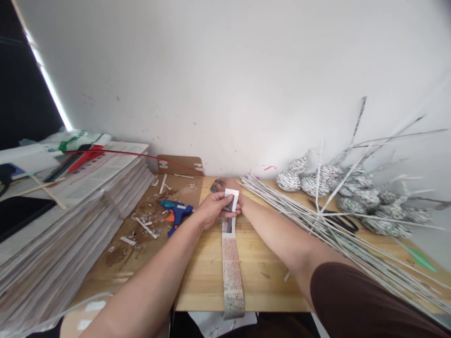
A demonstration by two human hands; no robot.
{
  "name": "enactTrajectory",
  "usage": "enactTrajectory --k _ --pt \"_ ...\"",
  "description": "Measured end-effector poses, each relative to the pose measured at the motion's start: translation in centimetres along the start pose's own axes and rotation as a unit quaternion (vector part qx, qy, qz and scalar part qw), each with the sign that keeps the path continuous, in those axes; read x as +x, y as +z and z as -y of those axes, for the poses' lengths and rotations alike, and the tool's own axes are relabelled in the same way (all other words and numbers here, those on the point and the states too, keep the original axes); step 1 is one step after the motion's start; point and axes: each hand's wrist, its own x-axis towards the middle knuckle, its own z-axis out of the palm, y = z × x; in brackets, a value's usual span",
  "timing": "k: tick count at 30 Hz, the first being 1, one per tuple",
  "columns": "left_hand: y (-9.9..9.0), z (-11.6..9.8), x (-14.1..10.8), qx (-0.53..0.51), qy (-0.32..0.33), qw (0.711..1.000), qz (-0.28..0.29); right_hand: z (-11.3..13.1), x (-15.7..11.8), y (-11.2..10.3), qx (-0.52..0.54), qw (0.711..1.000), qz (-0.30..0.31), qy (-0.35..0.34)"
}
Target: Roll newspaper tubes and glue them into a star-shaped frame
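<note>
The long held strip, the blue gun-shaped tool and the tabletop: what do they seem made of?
The strip looks like matte paper, perhaps newsprint, with rows of print. The blue tool is probably smooth, hard plastic, given its even colour. The tabletop seems smooth wood or wood-look board, showing grain.

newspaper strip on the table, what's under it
Wooden tabletop shows along both sides of the newspaper strip, and something white shows below its overhanging near end. Whatever lies directly beneath the strip is covered.

Head cam — facing fwd/dn
</note>
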Motion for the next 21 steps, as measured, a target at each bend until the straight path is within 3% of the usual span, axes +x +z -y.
enactTrajectory --k 3,13,21 --pt "0.0 0.1 0.0 0.004 -0.001 1.0 0.006 -0.4 -0.1 -0.1 -0.007 1.0 -0.025 0.002" --pt "0.2 -0.1 -0.2 0.009 -0.004 1.0 0.02 0.3 0.2 0.0 -0.019 0.999 -0.026 0.005" --pt "0.3 -0.5 -0.2 -0.01 -0.001 1.0 -0.008 1.1 -1.8 -1.0 0.003 0.999 -0.041 0.004"
